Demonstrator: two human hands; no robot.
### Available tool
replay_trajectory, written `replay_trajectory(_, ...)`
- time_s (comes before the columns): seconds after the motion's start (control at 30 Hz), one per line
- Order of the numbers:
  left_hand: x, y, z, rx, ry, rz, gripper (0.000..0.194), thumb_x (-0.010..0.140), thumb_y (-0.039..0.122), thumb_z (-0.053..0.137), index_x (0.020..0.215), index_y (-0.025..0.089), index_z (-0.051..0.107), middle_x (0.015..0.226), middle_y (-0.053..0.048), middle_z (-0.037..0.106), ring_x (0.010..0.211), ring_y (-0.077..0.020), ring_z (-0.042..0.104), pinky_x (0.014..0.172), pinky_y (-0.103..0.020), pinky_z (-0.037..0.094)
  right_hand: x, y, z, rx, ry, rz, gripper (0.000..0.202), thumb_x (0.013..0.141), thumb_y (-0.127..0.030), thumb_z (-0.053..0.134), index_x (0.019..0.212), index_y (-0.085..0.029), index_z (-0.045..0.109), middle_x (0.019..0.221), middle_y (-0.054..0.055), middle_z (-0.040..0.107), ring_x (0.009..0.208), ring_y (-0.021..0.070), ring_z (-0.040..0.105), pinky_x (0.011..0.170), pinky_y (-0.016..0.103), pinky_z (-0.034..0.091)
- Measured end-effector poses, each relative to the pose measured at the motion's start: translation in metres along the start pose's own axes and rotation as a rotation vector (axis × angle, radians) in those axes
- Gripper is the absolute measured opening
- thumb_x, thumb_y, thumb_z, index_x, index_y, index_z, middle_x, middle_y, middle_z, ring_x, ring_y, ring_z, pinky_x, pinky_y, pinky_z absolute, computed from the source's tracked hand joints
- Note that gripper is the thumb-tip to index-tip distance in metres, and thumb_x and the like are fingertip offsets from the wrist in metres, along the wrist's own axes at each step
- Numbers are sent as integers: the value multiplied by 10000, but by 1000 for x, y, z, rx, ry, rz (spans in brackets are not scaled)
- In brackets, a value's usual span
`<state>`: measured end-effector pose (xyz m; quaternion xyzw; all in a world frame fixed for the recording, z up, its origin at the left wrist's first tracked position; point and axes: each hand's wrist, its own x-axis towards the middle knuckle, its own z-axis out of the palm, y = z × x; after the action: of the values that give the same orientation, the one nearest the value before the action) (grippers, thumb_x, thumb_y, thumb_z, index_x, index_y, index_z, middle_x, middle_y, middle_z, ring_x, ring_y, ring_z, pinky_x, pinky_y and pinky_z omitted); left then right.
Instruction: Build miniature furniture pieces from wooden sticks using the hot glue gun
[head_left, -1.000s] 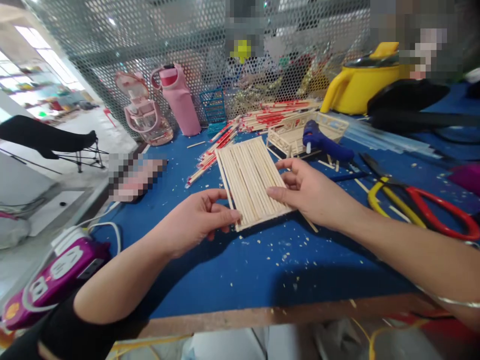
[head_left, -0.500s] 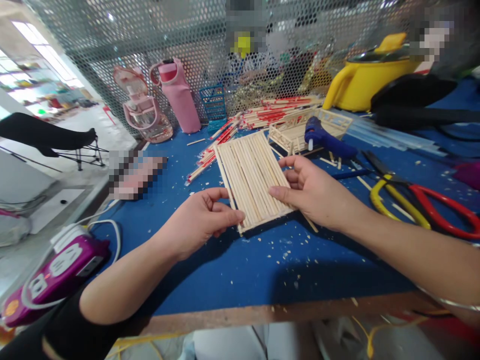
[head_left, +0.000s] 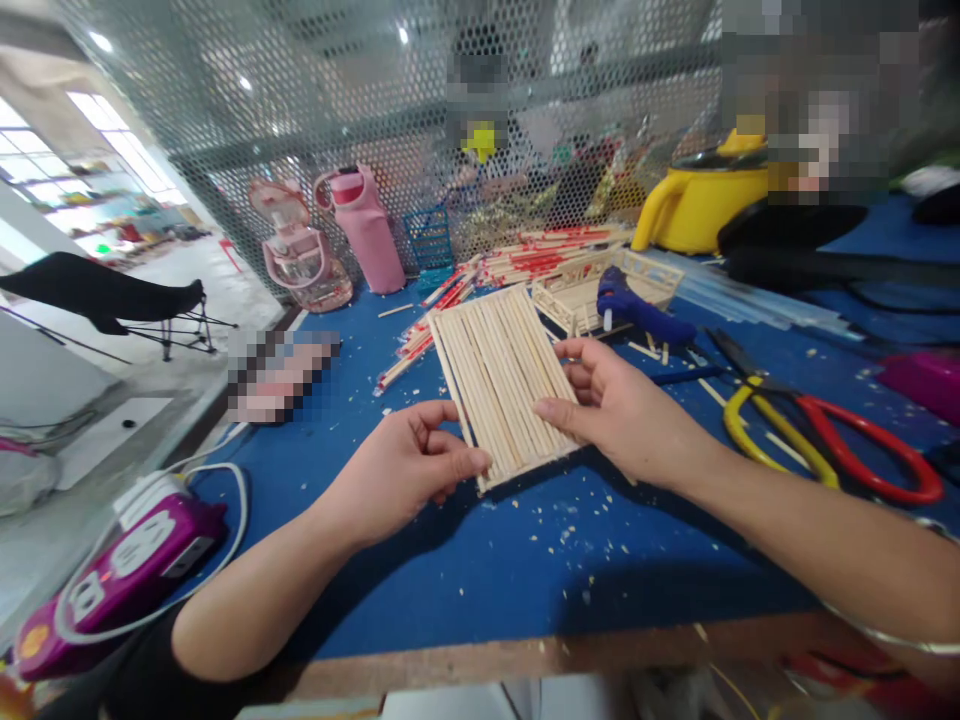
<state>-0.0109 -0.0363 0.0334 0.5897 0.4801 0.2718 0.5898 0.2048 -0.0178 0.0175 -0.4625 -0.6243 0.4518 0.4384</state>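
Observation:
A flat panel of pale wooden sticks [head_left: 502, 380] is held tilted above the blue table, between both hands. My left hand [head_left: 416, 455] pinches its lower left corner, thumb on top. My right hand [head_left: 607, 405] grips the right edge, with the thumb on the upper face and fingers partly hidden behind. Beyond the panel, a blue glue gun [head_left: 645, 310] rests against a small stick-built frame [head_left: 577, 290]. Scissors with one yellow and one red handle [head_left: 817, 430] lie to the right of my right hand.
Red-wrapped sticks [head_left: 532, 255] are piled behind the panel. Two pink bottles [head_left: 371, 235] stand at the back left by a perforated metal screen. A yellow pot [head_left: 690, 205] is at the back right. A purple power strip [head_left: 127, 570] with white cables lies left; wood crumbs dot the blue table [head_left: 420, 600].
The whole view has shifted, so things appear lower in the picture. Both hands keep the same hold on the stick panel.

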Motion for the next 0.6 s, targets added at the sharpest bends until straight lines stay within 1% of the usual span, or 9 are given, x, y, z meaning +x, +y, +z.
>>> replay_trajectory(0.1,-1,1,1,41,56,42,325,737,355,672,1004,177,622,614,17,622,490,-80,470,480,-192,341,-3,-4,3,8,27,-45,365,741,-250,645,1049,-236,449,1012,50,658,925,187,647,810,365,549)
replay_trajectory(0.2,-1,2,2,134,142,95,233,755,350,640,893,163,659,708,-23,658,598,-123,541,559,-227,386,-5,-4,7,9,28,-77,364,767,-278,632,1079,-239,449,1092,74,630,982,198,628,821,364,551)
replay_trajectory(0.3,-1,2,2,215,185,129,193,761,344,623,803,163,679,740,-31,666,668,-155,567,617,-253,409,-6,-2,10,20,12,-80,374,784,-295,622,1111,-243,446,1145,86,612,1031,211,612,856,381,542)
replay_trajectory(0.4,-1,4,2,128,193,142,224,792,369,586,821,170,683,758,-33,673,688,-160,577,633,-258,427,-6,-1,10,29,-16,-69,370,797,-304,613,1123,-243,447,1179,88,600,1039,213,611,862,387,538)
replay_trajectory(0.53,0,6,0,-32,278,220,246,816,375,566,929,183,671,811,-33,675,729,-157,593,666,-256,455,-7,0,9,17,-74,-73,338,833,-301,574,1141,-246,444,1211,82,584,1037,204,611,861,373,534)
replay_trajectory(0.6,0,6,0,-57,284,232,249,816,381,567,925,186,678,822,-34,678,753,-166,602,686,-263,467,-8,0,9,-22,-76,-103,336,837,-293,566,1149,-247,449,1230,78,571,1046,205,606,875,371,525)
